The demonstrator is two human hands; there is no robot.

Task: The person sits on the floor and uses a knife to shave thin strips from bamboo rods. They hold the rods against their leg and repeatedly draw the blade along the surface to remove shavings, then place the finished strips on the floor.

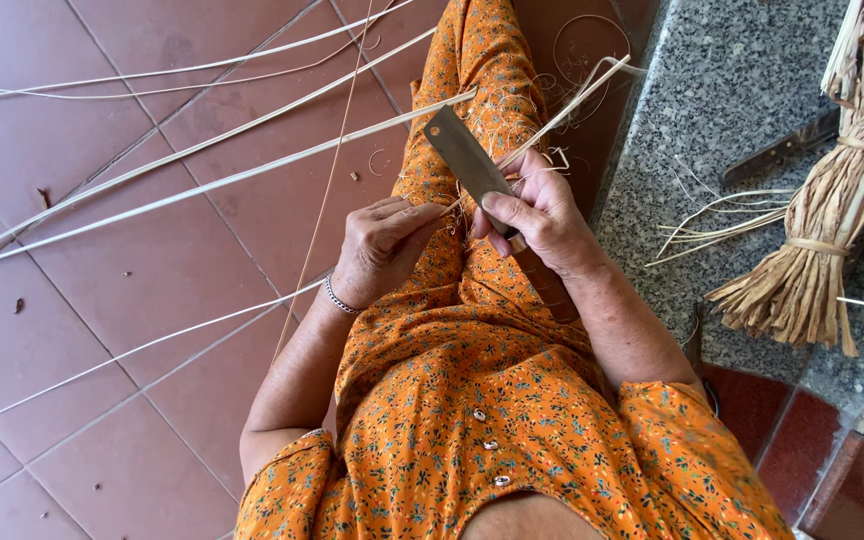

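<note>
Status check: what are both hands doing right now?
Right hand gripping flat knife. Left hand pinching pale strip at blade. Loose strips across tiled floor.

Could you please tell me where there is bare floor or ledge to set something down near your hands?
Free: the red floor tiles between the long strips, and the lower left corner. The stone ledge is bare near its top. Crowded: beside the tied bundle, a dark blade and loose fibres. The left hand and right hand with the knife fill the lap.
</note>
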